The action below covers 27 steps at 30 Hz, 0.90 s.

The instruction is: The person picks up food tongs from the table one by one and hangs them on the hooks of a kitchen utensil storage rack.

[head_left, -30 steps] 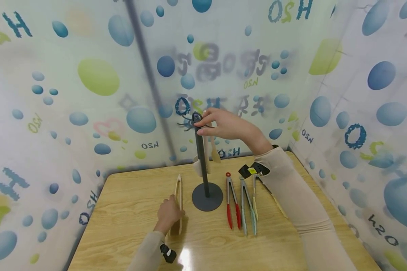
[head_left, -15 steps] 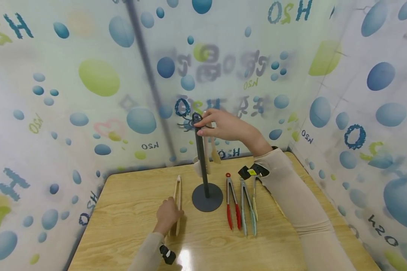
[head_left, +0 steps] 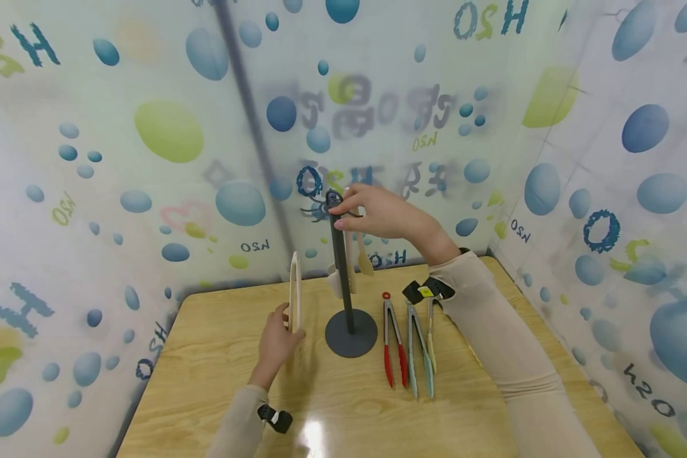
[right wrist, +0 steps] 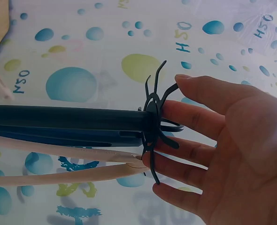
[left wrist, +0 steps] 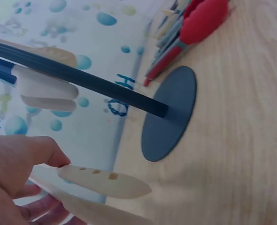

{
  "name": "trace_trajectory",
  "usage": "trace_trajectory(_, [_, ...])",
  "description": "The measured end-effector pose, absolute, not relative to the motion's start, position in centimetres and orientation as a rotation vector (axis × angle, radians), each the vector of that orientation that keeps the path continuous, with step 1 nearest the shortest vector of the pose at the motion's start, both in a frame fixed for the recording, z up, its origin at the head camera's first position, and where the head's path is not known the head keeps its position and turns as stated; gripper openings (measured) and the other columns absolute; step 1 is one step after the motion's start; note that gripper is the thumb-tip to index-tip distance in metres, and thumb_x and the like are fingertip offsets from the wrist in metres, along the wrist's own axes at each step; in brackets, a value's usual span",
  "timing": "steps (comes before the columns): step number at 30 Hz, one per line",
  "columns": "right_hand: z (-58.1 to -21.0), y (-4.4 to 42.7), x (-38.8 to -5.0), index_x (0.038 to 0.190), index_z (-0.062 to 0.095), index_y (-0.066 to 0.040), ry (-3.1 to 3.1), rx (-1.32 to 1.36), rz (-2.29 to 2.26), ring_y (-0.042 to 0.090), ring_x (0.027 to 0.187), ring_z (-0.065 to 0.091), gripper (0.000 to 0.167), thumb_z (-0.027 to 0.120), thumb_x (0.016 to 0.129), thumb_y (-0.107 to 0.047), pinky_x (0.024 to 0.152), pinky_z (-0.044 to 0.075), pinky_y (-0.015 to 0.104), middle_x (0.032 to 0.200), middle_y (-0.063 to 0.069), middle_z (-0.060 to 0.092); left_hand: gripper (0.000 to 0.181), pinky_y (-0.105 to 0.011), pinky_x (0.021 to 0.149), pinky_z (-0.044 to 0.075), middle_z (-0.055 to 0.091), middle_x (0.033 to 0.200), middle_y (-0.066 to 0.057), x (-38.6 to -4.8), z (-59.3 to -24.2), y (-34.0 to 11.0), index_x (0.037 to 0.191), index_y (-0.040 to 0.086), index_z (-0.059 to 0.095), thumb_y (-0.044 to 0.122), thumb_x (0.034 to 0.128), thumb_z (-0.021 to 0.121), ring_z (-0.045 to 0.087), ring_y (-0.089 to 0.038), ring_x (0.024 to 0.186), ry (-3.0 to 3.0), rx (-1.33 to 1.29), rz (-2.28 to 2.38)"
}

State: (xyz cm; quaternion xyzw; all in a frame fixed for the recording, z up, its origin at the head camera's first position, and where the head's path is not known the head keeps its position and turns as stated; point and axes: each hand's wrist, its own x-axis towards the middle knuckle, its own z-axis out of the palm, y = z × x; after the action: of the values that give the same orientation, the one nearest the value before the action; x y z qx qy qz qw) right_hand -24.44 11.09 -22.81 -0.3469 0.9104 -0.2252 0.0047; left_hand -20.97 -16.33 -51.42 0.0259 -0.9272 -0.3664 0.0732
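In the head view my left hand (head_left: 276, 343) holds beige tongs (head_left: 296, 289) upright above the table, left of a dark utensil stand (head_left: 341, 267). The left wrist view shows the slotted tong ends (left wrist: 105, 182) slightly apart, thumb on one arm and fingers by the other. At the stand's top, my right hand (head_left: 392, 215) reaches over from the right. Seen from the right wrist, its thumb and fingertips rest around the ring of hooks (right wrist: 152, 115). Pale utensils hang from the stand, among them a small beige-headed one (head_left: 365, 262) and a whitish one (head_left: 334, 281).
Right of the round base (head_left: 351, 343) lie red-tipped tongs (head_left: 395, 343), mint-tipped tongs (head_left: 420, 356) and pale yellow tongs (head_left: 431, 337), partly behind the right forearm. A patterned curtain (head_left: 172, 130) encloses the wooden table (head_left: 217, 356) at the back and sides.
My left hand has lifted the beige tongs off the table and tipped their far end up. The right hand has stayed at the stand's top.
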Motion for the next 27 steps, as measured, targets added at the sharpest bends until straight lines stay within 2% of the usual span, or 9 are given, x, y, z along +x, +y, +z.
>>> trace_trajectory(9, [-22.8,11.1,-24.5,0.138,0.060,-0.019,2.845,-1.090,-0.703,0.021,0.103,0.051,0.042,0.059,0.099,-0.035,0.085,0.045,0.038,0.132,0.005,0.051,0.071,-0.042,0.071,0.053,0.059,0.116,-0.020,-21.7,-47.9,-15.9,0.146,0.004,0.043,0.009,0.0810,0.072,0.062,-0.033,0.094,-2.558,-0.054,-1.147])
trace_trajectory(15, [-22.8,11.2,-24.5,0.139,0.059,-0.020,2.842,-1.073,-0.710,0.023,0.115,0.052,0.042,0.059,0.100,-0.035,0.090,0.046,0.040,0.138,0.006,0.049,0.071,-0.039,0.068,0.055,0.057,0.118,-0.018,-22.2,-45.7,-15.6,0.145,0.005,0.044,0.007,0.0806,0.072,0.062,-0.032,0.094,-2.428,-0.161,-1.108])
trace_trajectory(21, [-22.9,11.2,-24.7,0.138,0.060,-0.021,2.836,-1.053,-0.719,0.026,0.131,0.048,0.040,0.058,0.100,-0.034,0.095,0.046,0.042,0.144,0.007,0.046,0.070,-0.043,0.072,0.058,0.057,0.121,-0.017,-22.7,-43.3,-15.4,0.146,0.011,0.044,0.007,0.0830,0.074,0.063,-0.030,0.097,-2.379,-0.241,-1.131])
trace_trajectory(27, [-22.8,11.3,-24.8,0.138,0.060,-0.022,2.830,-1.051,-0.721,0.027,0.132,0.047,0.039,0.057,0.101,-0.033,0.095,0.046,0.044,0.146,0.007,0.045,0.071,-0.048,0.074,0.057,0.056,0.122,-0.017,-22.7,-42.0,-15.0,0.148,0.014,0.043,0.006,0.0838,0.074,0.062,-0.032,0.099,-2.352,-0.292,-1.123])
